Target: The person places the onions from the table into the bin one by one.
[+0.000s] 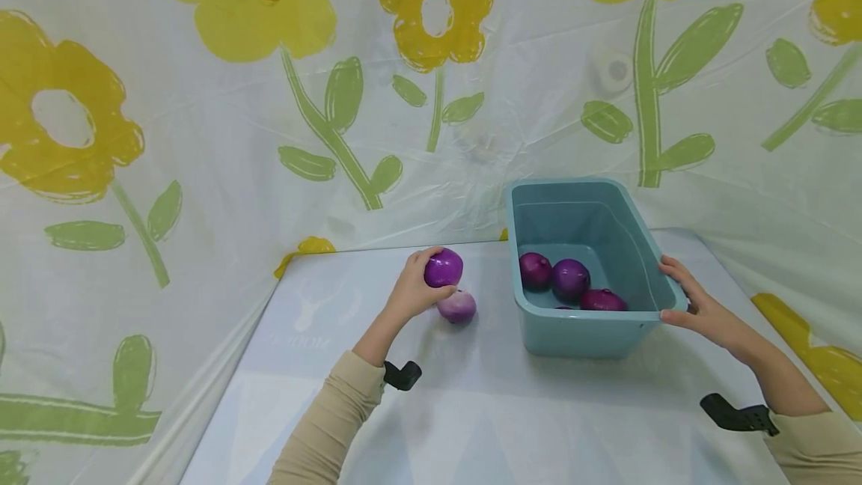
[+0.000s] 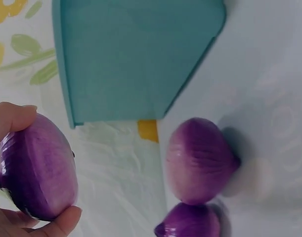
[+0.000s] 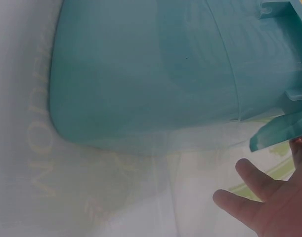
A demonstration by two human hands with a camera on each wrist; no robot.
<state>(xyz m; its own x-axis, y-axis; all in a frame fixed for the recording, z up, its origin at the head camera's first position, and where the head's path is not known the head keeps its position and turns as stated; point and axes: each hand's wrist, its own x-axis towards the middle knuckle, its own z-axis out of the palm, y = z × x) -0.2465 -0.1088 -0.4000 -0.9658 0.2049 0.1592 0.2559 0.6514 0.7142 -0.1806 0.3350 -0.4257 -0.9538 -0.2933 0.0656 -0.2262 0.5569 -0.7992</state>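
My left hand [image 1: 412, 292] holds a glossy red onion [image 1: 444, 267] between thumb and fingers, raised above the table. Below it on the table lies a paler red onion [image 1: 457, 307]. The left wrist view shows a darker red onion [image 2: 191, 222] against that pale one [image 2: 197, 160]; in the head view it is hidden behind my left hand. To the right stands a teal plastic bin [image 1: 572, 335] with several red onions [image 1: 570, 280] on its floor. My right hand [image 1: 707, 313] holds the bin's near right rim corner, while two fingers [image 3: 237, 206] stretch out apart from the wall.
A pale printed cloth covers the table [image 1: 323, 320]. Behind it hangs a white curtain [image 1: 539, 96] with yellow flowers and green leaves, close to the table's back edge. A black strap mount [image 1: 402, 376] sits on each wrist.
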